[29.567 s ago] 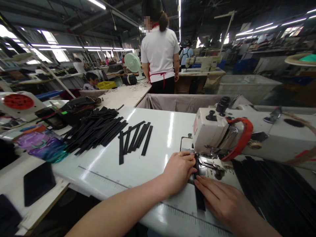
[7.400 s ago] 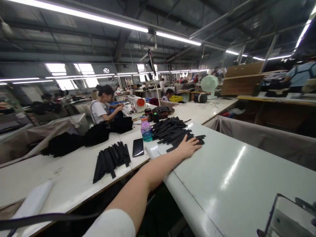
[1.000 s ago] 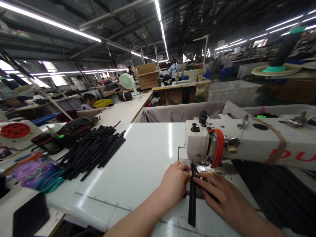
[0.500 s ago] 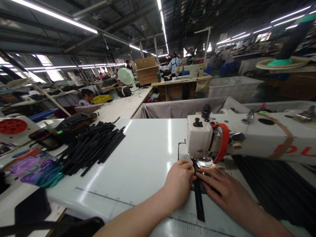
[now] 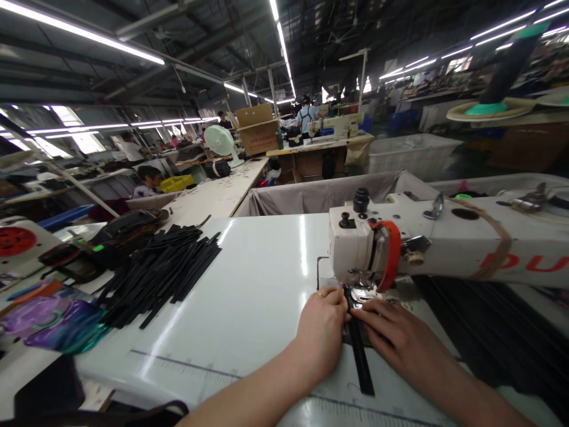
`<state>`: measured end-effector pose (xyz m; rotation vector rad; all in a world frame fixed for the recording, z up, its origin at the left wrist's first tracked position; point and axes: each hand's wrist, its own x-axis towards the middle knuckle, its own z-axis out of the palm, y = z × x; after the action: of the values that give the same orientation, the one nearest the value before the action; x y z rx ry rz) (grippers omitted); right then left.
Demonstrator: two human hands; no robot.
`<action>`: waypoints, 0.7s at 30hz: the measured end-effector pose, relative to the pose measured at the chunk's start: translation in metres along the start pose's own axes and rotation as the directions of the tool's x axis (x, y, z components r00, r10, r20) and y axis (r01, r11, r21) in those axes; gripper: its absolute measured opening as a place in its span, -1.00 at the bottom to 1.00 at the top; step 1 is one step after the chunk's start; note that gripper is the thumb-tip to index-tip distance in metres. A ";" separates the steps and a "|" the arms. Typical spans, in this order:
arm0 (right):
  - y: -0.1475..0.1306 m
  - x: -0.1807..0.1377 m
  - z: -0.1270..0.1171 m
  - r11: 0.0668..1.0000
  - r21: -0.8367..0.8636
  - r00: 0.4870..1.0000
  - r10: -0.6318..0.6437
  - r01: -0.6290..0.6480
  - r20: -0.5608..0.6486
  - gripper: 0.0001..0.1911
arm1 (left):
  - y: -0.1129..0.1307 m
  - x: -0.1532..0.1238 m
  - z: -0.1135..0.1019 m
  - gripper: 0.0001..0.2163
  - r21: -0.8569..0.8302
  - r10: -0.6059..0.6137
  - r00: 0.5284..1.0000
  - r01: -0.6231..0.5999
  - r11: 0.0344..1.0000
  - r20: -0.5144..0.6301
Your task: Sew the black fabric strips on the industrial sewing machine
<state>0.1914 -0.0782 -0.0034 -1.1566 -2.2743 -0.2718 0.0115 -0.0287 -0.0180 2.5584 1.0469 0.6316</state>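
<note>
A narrow black fabric strip [image 5: 362,362] lies under the presser foot area of a white sewing machine [image 5: 448,237], its loose end pointing toward me. My left hand [image 5: 323,323] is closed, pinching the strip's left side just in front of the needle area. On the strip's right edge rest the fingertips of my right hand [image 5: 393,332], the fingers stretched out and fairly flat beside the metal presser foot [image 5: 362,295]. The fingers hide part of the strip, and the needle itself cannot be made out.
Many loose black strips [image 5: 164,267] are heaped on the left of the white table [image 5: 262,273]. Long black fabric pieces [image 5: 484,332] lie right of the machine. A purple and teal pouch [image 5: 57,317] sits far left. Beyond are a fan [image 5: 220,142], a cardboard box [image 5: 258,130] and co-workers.
The view has turned slightly right, so the scene sits further left. Both hands stay at the presser foot. The strip's loose end has swung a little to the right.
</note>
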 end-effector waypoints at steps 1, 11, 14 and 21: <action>-0.001 0.000 -0.001 1.000 0.014 1.000 0.008 -0.008 0.004 -0.68 | 0.000 0.000 0.000 -0.85 0.004 0.001 1.000 -0.001 1.000 -0.004; -0.002 -0.004 -0.004 0.996 0.086 0.999 0.019 -0.022 0.033 -0.74 | 0.005 0.009 -0.013 -0.82 0.032 -0.018 0.999 0.019 0.999 -0.034; -0.007 -0.003 -0.010 0.976 0.215 0.996 0.024 -0.042 0.085 -0.79 | 0.007 0.010 -0.016 -0.81 0.036 -0.020 0.999 0.021 0.999 -0.040; -0.006 0.000 -0.009 0.971 0.238 0.995 -0.012 -0.011 0.095 -0.78 | 0.007 0.008 -0.016 -0.82 0.032 -0.016 0.999 0.018 0.999 -0.037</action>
<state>0.1901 -0.0852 0.0047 -1.0636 -2.3146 0.0589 0.0127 -0.0266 0.0008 2.5721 1.0987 0.6648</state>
